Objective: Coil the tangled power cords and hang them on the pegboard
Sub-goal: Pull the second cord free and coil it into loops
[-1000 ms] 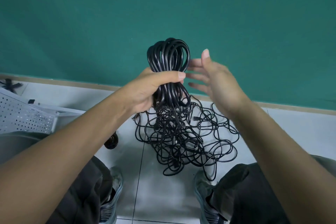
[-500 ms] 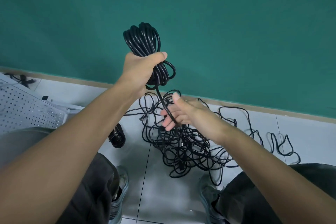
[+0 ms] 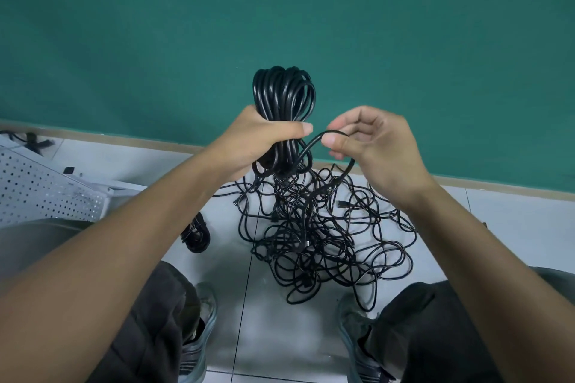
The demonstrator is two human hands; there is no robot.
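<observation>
My left hand [image 3: 264,137] grips a thick coil of black power cord [image 3: 284,90] around its middle, loops standing up in front of the green wall. My right hand [image 3: 370,140] pinches a loose loop of the same cord [image 3: 329,134] between thumb and fingers, close to the right of the coil. Below both hands a tangled heap of black cord [image 3: 317,236] lies on the white floor tiles. The white pegboard [image 3: 46,193] lies flat at the left edge.
A smaller bundled black cord [image 3: 196,235] sits on the floor left of the heap. My knees and shoes [image 3: 199,326] frame the heap at the bottom. A green wall with a tan baseboard [image 3: 497,186] runs behind. More black cable [image 3: 34,143] lies at the far left.
My left hand lowered the coil back toward the centre. My right hand rose from the floor heap, drawing up a loop of cord next to the coil.
</observation>
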